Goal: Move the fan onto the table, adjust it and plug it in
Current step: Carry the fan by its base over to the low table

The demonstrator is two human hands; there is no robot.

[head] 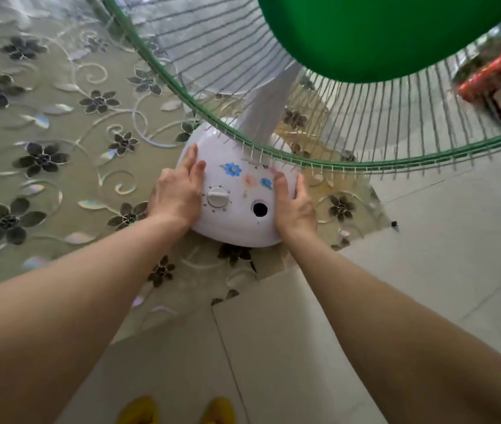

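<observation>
We have both hands on the white plastic domed base (237, 191) of the table fan, which sits at the near corner of the table with the glossy floral-patterned cover (59, 123), its front edge close to the table's edge. Our left hand (175, 191) lies flat with fingers spread against the base's left flank, and our right hand (296, 206) cups the right flank, thumb on top; both palms press on the shell rather than close around anything. We judge the fan to be light but top-heavy: the round green-rimmed wire cage (200, 96) and the green hub (380, 35) stand high on one white neck (267, 111), so a push up there would tip it. The smooth plastic looks slippery and the thin cage wires would bend, so the base, held low on both sides, is the place to grip. Counting, we see one fan, one white rotary knob (218, 197) on the base, one round dark hole (259, 209) beside it where a second knob seems to be missing, and four flower decals. One small dark plug (395, 224) appears to lie on the pale tiled floor (289, 347), well apart from the base.
</observation>
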